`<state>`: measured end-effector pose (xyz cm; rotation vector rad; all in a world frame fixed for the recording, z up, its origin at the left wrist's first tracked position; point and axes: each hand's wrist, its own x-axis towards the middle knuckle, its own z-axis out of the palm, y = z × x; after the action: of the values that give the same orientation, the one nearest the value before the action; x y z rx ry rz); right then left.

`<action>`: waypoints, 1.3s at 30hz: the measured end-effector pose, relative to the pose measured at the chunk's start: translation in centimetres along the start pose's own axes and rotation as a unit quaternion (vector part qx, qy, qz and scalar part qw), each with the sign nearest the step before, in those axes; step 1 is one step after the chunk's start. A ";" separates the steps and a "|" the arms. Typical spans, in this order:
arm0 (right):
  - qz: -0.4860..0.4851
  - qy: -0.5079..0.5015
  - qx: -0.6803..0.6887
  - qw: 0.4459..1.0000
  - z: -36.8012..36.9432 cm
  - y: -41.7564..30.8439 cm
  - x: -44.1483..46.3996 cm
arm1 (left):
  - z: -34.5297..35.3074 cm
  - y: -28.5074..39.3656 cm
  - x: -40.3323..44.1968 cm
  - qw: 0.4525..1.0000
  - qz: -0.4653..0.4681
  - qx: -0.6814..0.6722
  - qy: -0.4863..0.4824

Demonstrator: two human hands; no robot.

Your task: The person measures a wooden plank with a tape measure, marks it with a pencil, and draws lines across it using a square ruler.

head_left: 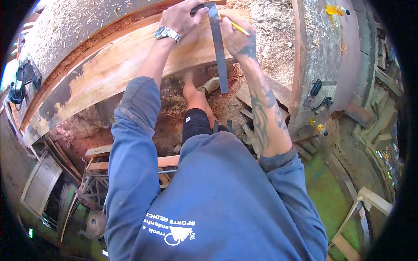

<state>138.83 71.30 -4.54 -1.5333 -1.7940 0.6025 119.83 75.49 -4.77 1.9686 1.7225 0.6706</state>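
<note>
A long, slightly curved wooden board (pixel 130 61) runs across the upper part of the view. Across its right end lies a carpenter's square (pixel 217 48), its dark blade reaching past the board's near edge. My left hand (pixel 180 18) has its fingers closed around the dark stock of the square at the far edge. Just right of the blade, my right hand (pixel 233 39) grips a yellow pencil (pixel 239 28). The pencil's point is close to the blade's edge near the top; whether it touches the wood, I cannot tell.
A dark power tool (pixel 18 85) stands at the far left. On the right-hand timber lie a black-handled tool (pixel 316 87) and an orange-yellow bottle (pixel 335 10). Wood shavings cover the surfaces. Below are a round fan (pixel 96 223) and stacked timber offcuts (pixel 265 93).
</note>
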 end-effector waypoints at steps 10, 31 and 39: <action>0.084 -0.060 -0.005 0.995 -3.4 -1.4 -7.6 | 1.3 -1.3 -0.2 0.998 -0.009 0.051 -0.040; 0.375 -0.113 0.046 0.919 -5.2 0.2 -17.6 | 1.0 -0.9 -0.6 0.999 -0.015 0.002 -0.050; 0.464 -0.090 0.296 0.830 -0.1 -0.9 -18.2 | 0.5 0.3 -1.7 0.995 0.027 0.002 -0.091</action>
<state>139.50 53.33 -7.52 -1.8333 -0.6968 1.6279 120.14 73.76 -5.09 2.0176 1.5688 0.4878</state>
